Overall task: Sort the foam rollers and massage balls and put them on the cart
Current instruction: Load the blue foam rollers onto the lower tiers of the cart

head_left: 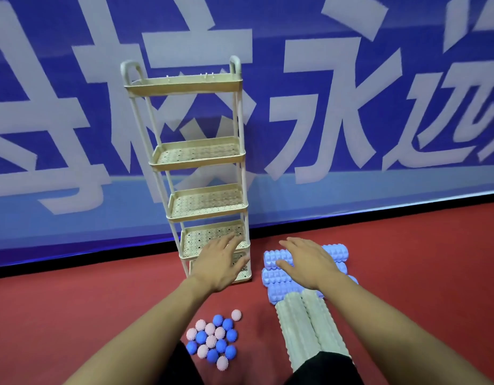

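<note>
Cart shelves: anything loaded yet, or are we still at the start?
Nothing looks done: every visible shelf of the cart is bare. Both hands are open, the right hand over the purple foam rollers, the left hand before the lower shelves. Left: purple rollers, white foam rollers, massage balls on the floor.

A tall beige cart [201,173] with five perforated shelves stands upright on the red floor [406,259] against the banner's foot. Just right of it lie purple knobbed foam rollers [276,276] side by side, with pale ridged rollers [298,326] nearer. Pink and blue spiky massage balls [212,339] cluster in front of the cart.
</note>
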Available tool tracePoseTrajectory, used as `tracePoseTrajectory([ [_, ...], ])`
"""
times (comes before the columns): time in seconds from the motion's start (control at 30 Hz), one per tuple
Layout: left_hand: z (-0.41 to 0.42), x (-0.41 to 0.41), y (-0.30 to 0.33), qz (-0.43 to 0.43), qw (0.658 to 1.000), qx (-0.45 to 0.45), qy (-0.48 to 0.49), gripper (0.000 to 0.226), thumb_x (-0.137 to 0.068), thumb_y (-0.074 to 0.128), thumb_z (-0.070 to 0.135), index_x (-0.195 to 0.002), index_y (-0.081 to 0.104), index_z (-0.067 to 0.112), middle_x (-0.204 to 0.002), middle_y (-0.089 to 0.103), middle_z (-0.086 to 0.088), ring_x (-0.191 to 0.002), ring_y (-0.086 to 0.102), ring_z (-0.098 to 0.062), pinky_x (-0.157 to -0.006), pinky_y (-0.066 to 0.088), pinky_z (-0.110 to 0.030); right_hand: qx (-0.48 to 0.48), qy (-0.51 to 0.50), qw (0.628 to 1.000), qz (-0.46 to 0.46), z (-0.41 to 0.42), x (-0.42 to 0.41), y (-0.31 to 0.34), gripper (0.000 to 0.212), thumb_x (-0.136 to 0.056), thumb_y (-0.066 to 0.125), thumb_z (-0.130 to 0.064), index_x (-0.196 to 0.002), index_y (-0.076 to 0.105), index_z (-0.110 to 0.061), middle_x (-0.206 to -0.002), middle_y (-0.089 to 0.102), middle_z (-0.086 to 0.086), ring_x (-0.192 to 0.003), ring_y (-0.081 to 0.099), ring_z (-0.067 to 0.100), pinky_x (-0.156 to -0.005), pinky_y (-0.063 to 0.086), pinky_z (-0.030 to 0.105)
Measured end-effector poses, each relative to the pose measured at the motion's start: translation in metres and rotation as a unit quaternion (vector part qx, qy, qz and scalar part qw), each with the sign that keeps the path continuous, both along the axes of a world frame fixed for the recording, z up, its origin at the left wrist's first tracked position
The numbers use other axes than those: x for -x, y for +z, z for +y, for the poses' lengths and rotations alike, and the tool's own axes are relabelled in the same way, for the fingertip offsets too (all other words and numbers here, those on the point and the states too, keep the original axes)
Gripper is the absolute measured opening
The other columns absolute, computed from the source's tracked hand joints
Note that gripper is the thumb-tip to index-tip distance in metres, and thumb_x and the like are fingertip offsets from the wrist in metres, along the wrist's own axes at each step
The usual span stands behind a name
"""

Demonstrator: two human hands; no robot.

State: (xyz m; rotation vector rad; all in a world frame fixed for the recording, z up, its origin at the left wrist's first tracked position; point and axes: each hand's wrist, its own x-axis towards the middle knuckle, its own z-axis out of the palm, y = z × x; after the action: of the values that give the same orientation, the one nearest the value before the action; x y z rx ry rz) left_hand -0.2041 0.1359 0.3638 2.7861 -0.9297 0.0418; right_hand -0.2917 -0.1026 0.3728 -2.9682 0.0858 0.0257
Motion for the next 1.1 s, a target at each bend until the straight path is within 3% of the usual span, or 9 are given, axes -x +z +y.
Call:
tracePoseTrajectory([
  [0.47, 0.116, -0.014, -0.021, 0.007, 0.999, 0.033, -0.004, 0.068, -0.100, 0.029, 0.067, -0.157, 0.029, 0.030, -0.163, 0.031, 0.001, -0.148, 0.030, -0.022, -0.122, 0.022, -0.041, 0.071, -0.004, 0.997, 0.016, 0.098, -0.032, 0.008, 0.064, -0.101, 0.040, -0.056, -0.157, 0.029, -0.026, -0.162, 0.030, -0.002, -0.150, 0.026, 0.017, -0.122, 0.019, 0.034],
  [0.67, 0.135, -0.024, -0.017, 0.000, 0.998, 0.061, -0.003, 0.064, -0.100, 0.031, 0.065, -0.155, 0.031, 0.032, -0.160, 0.035, 0.002, -0.147, 0.032, -0.021, -0.121, 0.023, -0.040, 0.072, -0.003, 0.997, 0.011, 0.126, -0.049, 0.001, 0.060, -0.100, 0.042, -0.055, -0.152, 0.037, -0.025, -0.152, 0.044, -0.002, -0.140, 0.040, 0.021, -0.115, 0.031, 0.036],
  [0.87, 0.083, -0.055, -0.041, 0.024, 0.998, 0.057, -0.018, 0.063, -0.101, 0.033, 0.063, -0.154, 0.033, 0.030, -0.159, 0.036, 0.003, -0.145, 0.033, -0.021, -0.119, 0.026, -0.042, 0.050, -0.015, 0.997, 0.048, 0.086, -0.076, -0.044, 0.062, -0.100, 0.043, -0.057, -0.153, 0.036, -0.025, -0.155, 0.040, -0.003, -0.142, 0.037, 0.020, -0.115, 0.029, 0.034],
  [1.1, -0.039, -0.130, -0.163, 0.132, 0.991, 0.034, 0.004, 0.062, -0.100, 0.040, 0.060, -0.152, 0.039, 0.027, -0.150, 0.047, 0.000, -0.137, 0.045, -0.022, -0.114, 0.034, -0.037, -0.020, -0.073, 0.993, 0.093, -0.031, -0.149, -0.159, 0.058, -0.099, 0.046, -0.055, -0.149, 0.041, -0.026, -0.150, 0.047, -0.005, -0.133, 0.047, 0.021, -0.102, 0.040, 0.036],
])
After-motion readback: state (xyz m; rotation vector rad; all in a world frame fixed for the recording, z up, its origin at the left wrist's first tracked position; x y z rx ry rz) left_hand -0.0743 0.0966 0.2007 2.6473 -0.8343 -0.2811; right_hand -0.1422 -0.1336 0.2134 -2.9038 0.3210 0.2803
